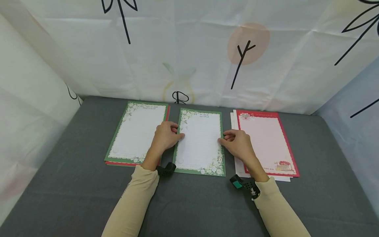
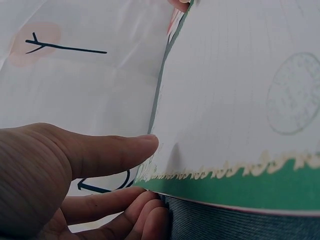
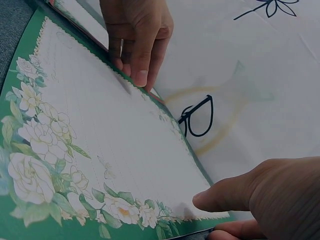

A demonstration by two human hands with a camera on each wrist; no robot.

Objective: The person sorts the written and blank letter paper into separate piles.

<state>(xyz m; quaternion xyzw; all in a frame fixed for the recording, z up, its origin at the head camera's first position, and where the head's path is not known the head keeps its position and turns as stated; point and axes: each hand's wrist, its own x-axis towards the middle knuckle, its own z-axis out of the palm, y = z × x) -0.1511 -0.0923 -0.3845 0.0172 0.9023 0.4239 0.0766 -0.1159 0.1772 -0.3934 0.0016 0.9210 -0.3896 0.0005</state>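
Between my two hands is a sheet of letter paper (image 1: 199,141) with a green border and white flowers. My left hand (image 1: 166,135) pinches its left edge, thumb on top and the other fingers curled at the underside. On the opposite edge my right hand (image 1: 237,143) pinches it the same way. In the left wrist view the left thumb (image 2: 120,150) lies over the green border. The right wrist view shows the right thumb (image 3: 225,195) on the sheet's edge, with white roses (image 3: 35,175) printed along the border.
To the left lies a stack of green- and red-bordered sheets (image 1: 136,131), partly under my left forearm. On the right, a red-bordered sheet (image 1: 263,141) rests on white sheets (image 1: 281,178). A grey cloth (image 1: 189,204) covers the table. White printed curtains (image 1: 201,49) hang behind it.
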